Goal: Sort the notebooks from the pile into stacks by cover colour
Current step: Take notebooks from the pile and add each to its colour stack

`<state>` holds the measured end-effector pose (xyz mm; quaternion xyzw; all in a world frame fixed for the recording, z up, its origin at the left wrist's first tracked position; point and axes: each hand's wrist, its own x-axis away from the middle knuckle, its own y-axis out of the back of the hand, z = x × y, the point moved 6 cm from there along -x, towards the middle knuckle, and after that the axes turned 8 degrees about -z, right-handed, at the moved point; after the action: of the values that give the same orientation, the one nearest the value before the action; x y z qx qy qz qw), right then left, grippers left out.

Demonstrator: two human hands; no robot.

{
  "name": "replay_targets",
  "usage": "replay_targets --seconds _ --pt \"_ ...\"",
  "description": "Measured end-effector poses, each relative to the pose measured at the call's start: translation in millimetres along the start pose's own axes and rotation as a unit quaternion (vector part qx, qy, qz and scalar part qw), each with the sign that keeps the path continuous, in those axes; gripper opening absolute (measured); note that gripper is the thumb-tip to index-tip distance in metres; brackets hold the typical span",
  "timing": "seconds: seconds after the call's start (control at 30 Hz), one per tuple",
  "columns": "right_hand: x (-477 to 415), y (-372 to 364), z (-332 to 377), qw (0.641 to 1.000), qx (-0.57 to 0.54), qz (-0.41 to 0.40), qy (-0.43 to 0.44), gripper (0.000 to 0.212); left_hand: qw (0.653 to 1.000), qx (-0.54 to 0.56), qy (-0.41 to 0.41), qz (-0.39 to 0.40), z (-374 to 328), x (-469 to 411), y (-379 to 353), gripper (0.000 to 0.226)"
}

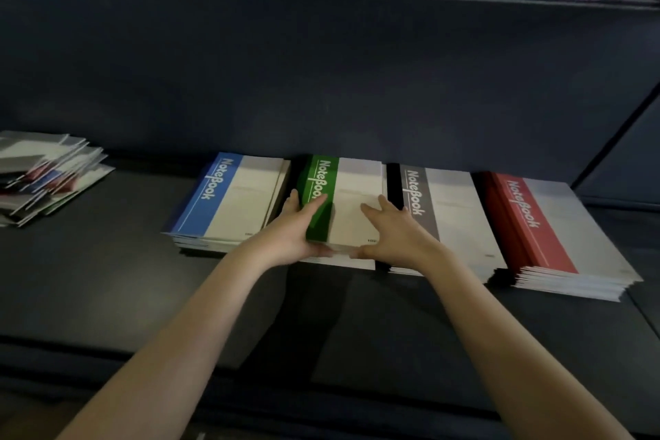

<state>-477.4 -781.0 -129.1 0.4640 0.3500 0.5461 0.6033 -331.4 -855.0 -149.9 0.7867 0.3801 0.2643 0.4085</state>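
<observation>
Four sorted stacks lie in a row against the back panel: blue notebooks (228,200), green notebooks (357,182), grey notebooks (453,214) and red notebooks (546,229). The unsorted pile (46,175) sits at the far left, its notebooks fanned out untidily. My left hand (296,229) grips the near left corner of the top green notebook, one finger across the green band and the thumb at the near edge. My right hand (393,229) rests flat on the same notebook's white cover, fingers spread and thumb at its near edge.
Everything lies on a dark table (107,279). A dark partition (321,82) rises right behind the stacks, with shelves of clutter beyond it. Another dark panel (628,161) closes the right side next to the red stack.
</observation>
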Motion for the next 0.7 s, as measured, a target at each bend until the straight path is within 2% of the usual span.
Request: replay_targets --seconds 0.23,0.4,0.53,0.7 --pt "7 -7 18 0.999 -0.014 -0.032 -0.028 0.094 0.999 0.02 -0.044 -0.01 -1 0 6 0.111" --pt "3 4 35 0.995 -0.03 -0.087 -0.024 0.085 0.991 -0.002 -0.118 -0.062 8 8 26 0.108" --pt "-17 3 90 0.986 -0.052 -0.156 0.021 0.069 0.989 0.009 -0.106 -0.099 52 20 61 0.097" --pt "-56 -24 192 0.979 -0.094 -0.158 0.093 0.059 0.988 0.012 -0.062 -0.138 142 42 122 0.086"
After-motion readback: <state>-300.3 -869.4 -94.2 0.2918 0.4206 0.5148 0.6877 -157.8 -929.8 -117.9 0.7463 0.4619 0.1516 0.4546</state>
